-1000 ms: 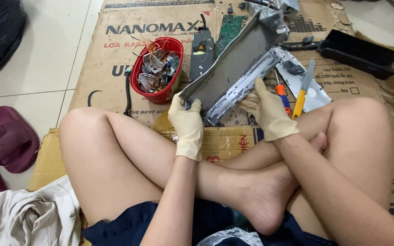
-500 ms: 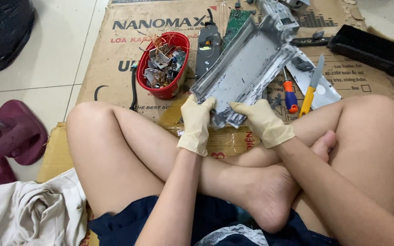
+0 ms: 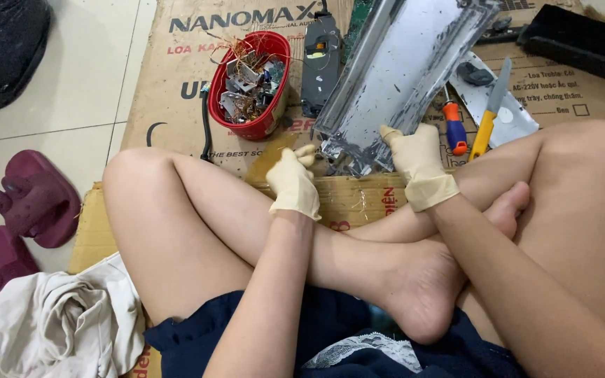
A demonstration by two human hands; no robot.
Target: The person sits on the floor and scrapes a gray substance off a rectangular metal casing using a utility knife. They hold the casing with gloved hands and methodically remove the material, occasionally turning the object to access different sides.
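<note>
While sitting cross-legged on cardboard [image 3: 176, 105], person gripping metal panel [image 3: 404, 66] at near end. Panel lying tilted, spanning from knees up to far edge. Right hand [image 3: 418, 161] gloved, fingers curling over panel's lower right corner. Left hand [image 3: 294, 183] gloved, fingers pinching lower left corner. Red basket [image 3: 249, 85] with metal scraps sitting just left of panel. Screwdriver [image 3: 454, 127] and yellow-handled knife [image 3: 490, 112] lying right of panel. Slippers [image 3: 33, 198] resting on floor at left.
</note>
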